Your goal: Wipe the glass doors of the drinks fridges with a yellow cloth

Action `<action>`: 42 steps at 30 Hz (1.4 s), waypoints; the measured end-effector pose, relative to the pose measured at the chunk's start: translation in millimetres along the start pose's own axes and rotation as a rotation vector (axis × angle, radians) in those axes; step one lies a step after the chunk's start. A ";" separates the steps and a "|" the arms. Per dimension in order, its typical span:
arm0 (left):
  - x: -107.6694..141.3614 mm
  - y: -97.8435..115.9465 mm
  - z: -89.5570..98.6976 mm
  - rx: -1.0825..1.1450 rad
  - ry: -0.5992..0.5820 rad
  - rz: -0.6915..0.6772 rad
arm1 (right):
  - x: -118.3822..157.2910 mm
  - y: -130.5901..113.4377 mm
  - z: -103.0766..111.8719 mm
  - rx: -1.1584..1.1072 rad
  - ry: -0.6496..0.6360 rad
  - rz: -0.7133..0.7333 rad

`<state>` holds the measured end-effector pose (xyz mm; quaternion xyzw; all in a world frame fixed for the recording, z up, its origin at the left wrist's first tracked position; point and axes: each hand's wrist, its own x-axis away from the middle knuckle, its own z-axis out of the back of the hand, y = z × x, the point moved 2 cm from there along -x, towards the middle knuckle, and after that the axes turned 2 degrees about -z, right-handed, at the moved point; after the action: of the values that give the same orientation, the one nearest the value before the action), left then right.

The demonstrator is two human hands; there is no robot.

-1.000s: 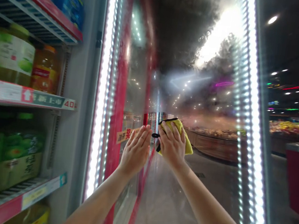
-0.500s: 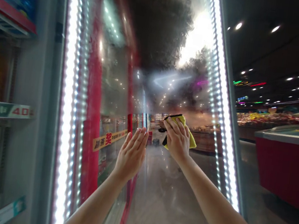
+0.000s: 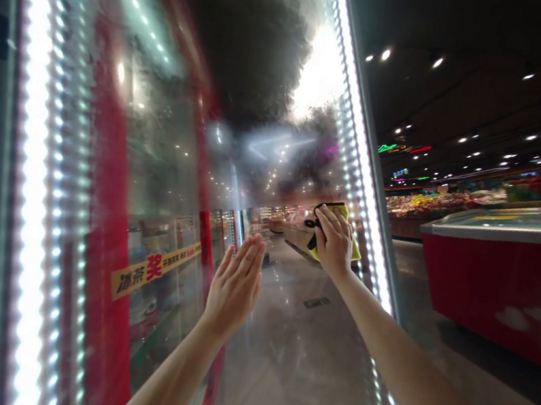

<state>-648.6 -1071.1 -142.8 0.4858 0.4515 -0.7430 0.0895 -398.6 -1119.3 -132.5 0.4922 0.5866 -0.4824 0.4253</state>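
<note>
A tall glass door, edged by bright LED strips, stands in front of me; its pane is fogged and smeared toward the top. My right hand presses a folded yellow cloth with black trim against the glass, close to the right light strip. A small black loop pokes out on the cloth's left side. My left hand is raised flat before the middle of the pane, fingers straight and side by side, holding nothing. Whether its palm touches the glass I cannot tell.
Left of my hands, a red-framed cooler with a yellow printed strip shows in the glass. The left light strip runs down the near edge. Beyond the door at right stands a red chest freezer.
The view has turned right, and the shelves at far left have left the picture. My right hand and cloth have slid right toward the light strip; my left hand has also shifted right along the pane.
</note>
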 end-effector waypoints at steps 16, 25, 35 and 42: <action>-18.1 27.5 -30.9 0.062 0.070 -0.001 | 17.3 63.8 3.4 0.053 0.011 -0.078; -19.3 28.1 -35.7 0.061 0.088 0.001 | -0.9 86.4 3.3 0.079 0.004 -0.027; -20.7 19.5 -35.7 0.052 0.057 -0.026 | -37.6 91.2 -12.5 0.029 0.041 -0.073; -22.2 19.0 -34.6 0.038 0.041 -0.041 | -1.0 105.5 -5.1 -0.030 -0.042 -0.038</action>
<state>-604.2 -1062.6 -140.3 0.4930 0.4489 -0.7432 0.0557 -294.3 -1109.2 -146.1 0.4641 0.5941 -0.4918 0.4356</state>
